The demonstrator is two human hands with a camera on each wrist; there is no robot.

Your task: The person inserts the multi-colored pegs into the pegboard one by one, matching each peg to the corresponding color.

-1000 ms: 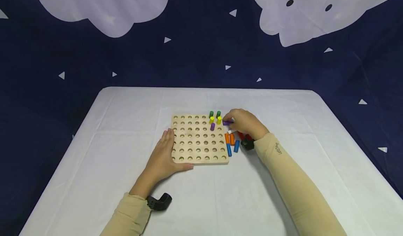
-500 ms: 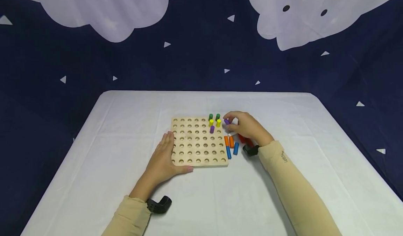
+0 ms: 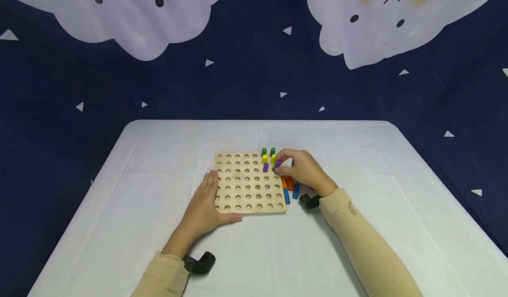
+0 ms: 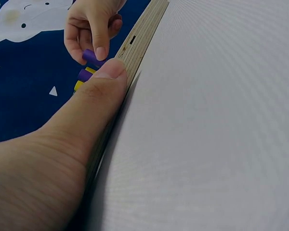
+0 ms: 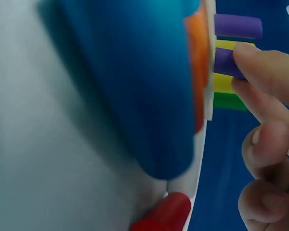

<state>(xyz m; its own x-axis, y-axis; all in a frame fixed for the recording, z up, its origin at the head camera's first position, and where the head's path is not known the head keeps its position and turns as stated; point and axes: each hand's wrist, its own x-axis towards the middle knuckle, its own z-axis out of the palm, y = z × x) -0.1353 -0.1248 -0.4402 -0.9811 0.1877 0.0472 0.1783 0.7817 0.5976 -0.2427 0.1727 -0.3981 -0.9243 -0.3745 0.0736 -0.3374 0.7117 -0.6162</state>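
Pegboard carries five pegs, nearly all holes open. Right hand pinches a purple peg over it; left hand, fingers flat, steadies its edge; several pegs lie loose.

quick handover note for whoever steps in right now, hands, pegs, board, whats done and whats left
Right hand: pinches a purple peg at the pegboard, right-hand column, third row from the far edge; whether it is seated cannot be told.
Left hand: flat on the board's near-left corner, thumb along its near edge, holding nothing.
Done: two green pegs, two yellow pegs and one other purple peg stand at the far-right corner.
Left: most holes are bare. Loose orange pegs and blue pegs lie on the table beside the board's right edge; the right wrist view shows a red peg too.
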